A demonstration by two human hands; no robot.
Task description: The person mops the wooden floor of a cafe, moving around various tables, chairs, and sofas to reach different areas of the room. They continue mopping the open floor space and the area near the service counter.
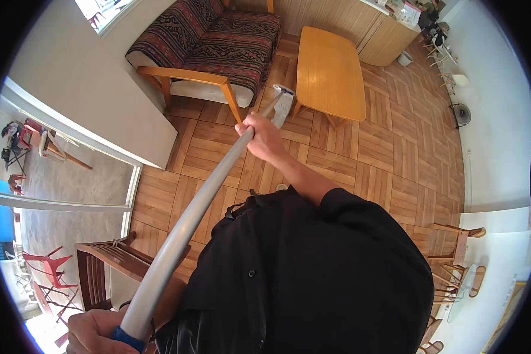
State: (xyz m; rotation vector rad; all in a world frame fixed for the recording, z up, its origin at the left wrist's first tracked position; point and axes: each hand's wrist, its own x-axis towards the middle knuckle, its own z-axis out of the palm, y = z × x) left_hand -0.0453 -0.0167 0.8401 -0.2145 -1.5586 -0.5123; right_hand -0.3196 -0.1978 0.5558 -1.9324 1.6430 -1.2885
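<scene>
A long-handled flat mop (189, 218) slants across the view, its grey pole running from lower left to upper middle. My right hand (262, 137) is closed around the pole partway down. At the top end, near a blue band, my left hand (94, 333) is wrapped round the pole, partly cut off by the frame's lower edge. The pale mop head (283, 105) is on the wood-patterned floor (330, 152), between the sofa and the low table. Part of the mop near its head is hidden behind my right hand.
A wooden-armed sofa (233, 50) with patterned cushions stands ahead to the left, beside a low wooden table (330, 74). Close on my left are a slatted wooden chair (115, 259) and a glass door frame (71, 203). Chairs and a fan (461, 115) line the right wall.
</scene>
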